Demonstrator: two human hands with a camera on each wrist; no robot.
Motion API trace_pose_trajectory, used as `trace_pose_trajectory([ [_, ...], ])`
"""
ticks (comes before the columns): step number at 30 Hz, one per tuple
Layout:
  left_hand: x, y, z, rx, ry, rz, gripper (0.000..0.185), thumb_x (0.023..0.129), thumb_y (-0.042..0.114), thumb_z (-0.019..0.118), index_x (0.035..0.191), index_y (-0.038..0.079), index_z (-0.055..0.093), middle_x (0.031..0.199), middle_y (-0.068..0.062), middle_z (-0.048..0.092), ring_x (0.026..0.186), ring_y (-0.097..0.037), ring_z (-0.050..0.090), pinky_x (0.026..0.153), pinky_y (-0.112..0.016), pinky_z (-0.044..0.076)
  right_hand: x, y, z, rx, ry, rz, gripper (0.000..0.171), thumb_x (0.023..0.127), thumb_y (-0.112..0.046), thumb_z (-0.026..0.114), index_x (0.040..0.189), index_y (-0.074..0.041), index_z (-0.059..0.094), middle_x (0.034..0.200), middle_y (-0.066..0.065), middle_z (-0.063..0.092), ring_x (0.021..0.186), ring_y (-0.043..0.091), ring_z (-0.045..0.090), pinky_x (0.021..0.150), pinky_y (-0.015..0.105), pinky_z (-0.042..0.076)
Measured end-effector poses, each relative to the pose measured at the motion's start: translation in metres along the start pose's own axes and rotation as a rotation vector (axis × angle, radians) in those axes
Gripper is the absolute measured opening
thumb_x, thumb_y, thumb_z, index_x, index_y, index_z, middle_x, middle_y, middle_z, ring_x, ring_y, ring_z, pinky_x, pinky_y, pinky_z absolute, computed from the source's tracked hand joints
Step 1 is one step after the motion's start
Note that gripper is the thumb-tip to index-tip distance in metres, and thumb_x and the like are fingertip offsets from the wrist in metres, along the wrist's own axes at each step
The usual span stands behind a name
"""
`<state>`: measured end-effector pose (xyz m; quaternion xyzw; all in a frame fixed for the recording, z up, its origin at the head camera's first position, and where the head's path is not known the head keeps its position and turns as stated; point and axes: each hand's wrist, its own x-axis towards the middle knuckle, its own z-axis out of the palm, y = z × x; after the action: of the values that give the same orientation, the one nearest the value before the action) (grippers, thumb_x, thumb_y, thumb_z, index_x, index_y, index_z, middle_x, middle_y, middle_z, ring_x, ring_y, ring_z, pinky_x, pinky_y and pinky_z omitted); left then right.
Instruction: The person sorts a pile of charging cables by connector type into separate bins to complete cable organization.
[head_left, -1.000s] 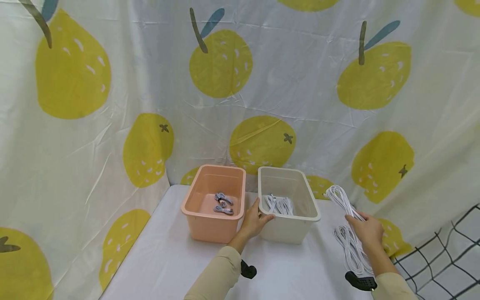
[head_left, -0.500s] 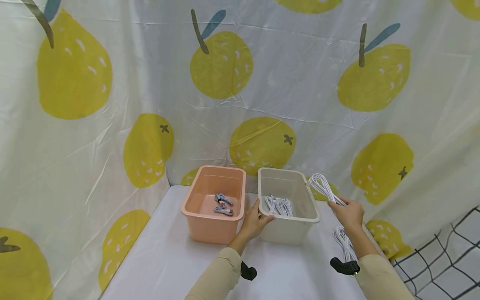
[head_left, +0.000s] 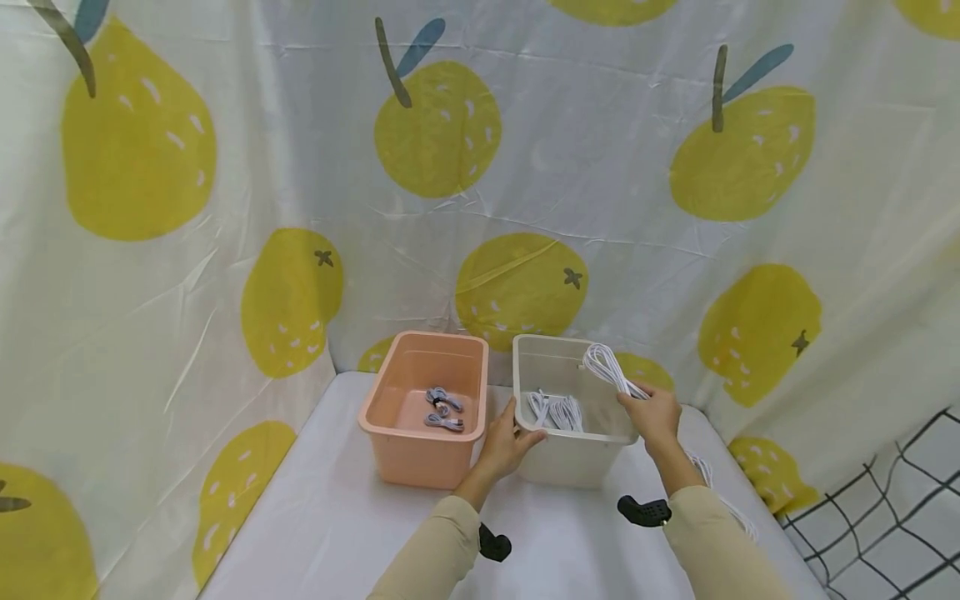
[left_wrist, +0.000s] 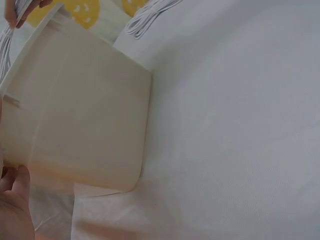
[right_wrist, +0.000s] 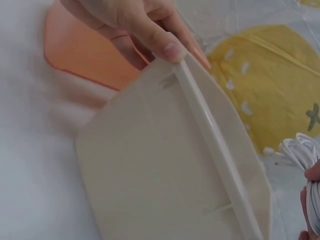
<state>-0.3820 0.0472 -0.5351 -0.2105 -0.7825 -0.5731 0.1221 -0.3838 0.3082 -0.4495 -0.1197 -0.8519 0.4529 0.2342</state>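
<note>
My left hand grips the near left corner of a cream plastic bin; in the right wrist view its thumb lies on the rim. My right hand holds a coiled white cable above the bin's right side, the looped end over the opening. The right wrist view shows this coil at the right edge, with a small white plug end sticking out. Inside the cream bin lie several white cable coils. How my left fingers lie on the bin's far side is partly hidden.
Left of the cream bin stands an orange bin holding small grey cables. Another white cable coil lies on the white table, partly behind my right forearm. A fruit-print curtain hangs behind; a black-grid cloth is at right.
My right hand has carried the white cable coil leftward, from above the table to over the cream bin. My left hand has stayed on the bin's corner.
</note>
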Motion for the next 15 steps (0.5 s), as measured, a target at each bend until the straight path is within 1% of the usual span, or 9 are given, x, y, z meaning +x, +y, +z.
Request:
trace_pose_trajectory([
  [3,0.000,0.000,0.000,-0.002,0.001,-0.001,0.089,0.093,0.019,0.080,0.158,-0.009,0.026,0.146,-0.027,0.052,0.130,-0.033,0.057,0.104,-0.037,0.049,0.000,-0.003,0.007,0.015,0.011,-0.012,0.041,0.084,-0.014,0.082,0.121,0.002,0.075,0.117,0.026,0.071,0.099,0.038,0.066,0.072,0.035,0.051],
  [5,0.000,0.000,0.000,-0.005,0.003,0.001,0.090,0.093,0.019,0.080,0.158,-0.010,0.025,0.146,-0.027,0.052,0.130,-0.033,0.057,0.104,-0.038,0.049,0.000,-0.006,0.011,0.024,0.015,-0.017,0.041,0.083,-0.013,0.082,0.121,0.002,0.075,0.117,0.026,0.071,0.098,0.038,0.066,0.073,0.036,0.051],
  [8,-0.001,0.001,0.000,-0.003,0.001,-0.012,0.091,0.094,0.020,0.079,0.159,-0.010,0.023,0.148,-0.027,0.050,0.131,-0.033,0.056,0.104,-0.038,0.049,0.000,-0.009,0.016,0.024,0.021,-0.015,0.043,0.084,-0.014,0.081,0.122,0.003,0.074,0.119,0.027,0.070,0.102,0.040,0.066,0.082,0.044,0.053],
  [11,-0.002,0.001,0.000,-0.007,0.009,-0.002,0.091,0.093,0.019,0.080,0.158,-0.009,0.025,0.145,-0.027,0.053,0.129,-0.034,0.058,0.103,-0.036,0.049,0.000,-0.013,0.022,0.018,0.024,-0.007,0.045,0.084,-0.015,0.080,0.124,0.002,0.073,0.122,0.028,0.068,0.107,0.043,0.064,0.089,0.052,0.050],
  [12,-0.002,0.000,0.000,-0.013,0.013,0.005,0.090,0.093,0.018,0.081,0.158,-0.009,0.026,0.144,-0.027,0.054,0.128,-0.034,0.059,0.102,-0.036,0.050,0.000,-0.014,0.025,0.016,0.024,-0.001,0.045,0.084,-0.016,0.080,0.125,0.002,0.073,0.123,0.029,0.067,0.108,0.045,0.063,0.091,0.054,0.049],
  [15,-0.003,-0.001,-0.001,-0.024,0.022,0.036,0.087,0.091,0.015,0.082,0.157,-0.008,0.029,0.140,-0.026,0.058,0.125,-0.032,0.061,0.101,-0.036,0.051,0.001,-0.020,0.035,0.015,0.026,0.010,0.046,0.084,-0.017,0.079,0.125,0.001,0.073,0.123,0.029,0.067,0.108,0.045,0.062,0.088,0.055,0.049],
])
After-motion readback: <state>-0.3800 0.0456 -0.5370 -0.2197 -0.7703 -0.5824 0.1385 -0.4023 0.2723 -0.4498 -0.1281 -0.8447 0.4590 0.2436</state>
